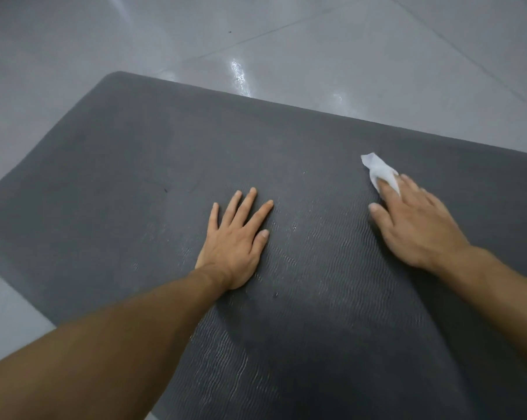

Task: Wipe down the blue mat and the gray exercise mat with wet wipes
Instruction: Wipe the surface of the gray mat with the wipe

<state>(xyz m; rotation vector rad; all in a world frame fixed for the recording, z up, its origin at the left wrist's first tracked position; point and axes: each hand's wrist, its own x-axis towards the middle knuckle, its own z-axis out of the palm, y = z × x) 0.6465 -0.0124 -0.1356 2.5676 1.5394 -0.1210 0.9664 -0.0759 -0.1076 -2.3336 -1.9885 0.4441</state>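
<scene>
The gray exercise mat point(135, 165) lies flat on the floor and fills most of the head view; its ribbed surface shines damp near the middle. My left hand point(236, 241) rests flat on the mat with fingers spread and straight. To the right, my right hand point(416, 222) presses a crumpled white wet wipe point(380, 171) against the mat; the wipe sticks out past the fingertips and part of it is tucked under the fingers. No blue mat is in view.
Glossy gray floor tiles point(256, 34) surround the mat at the back and left, with wet-looking streaks just beyond the mat's far edge. The mat's rounded far-left corner point(117, 75) lies on the floor.
</scene>
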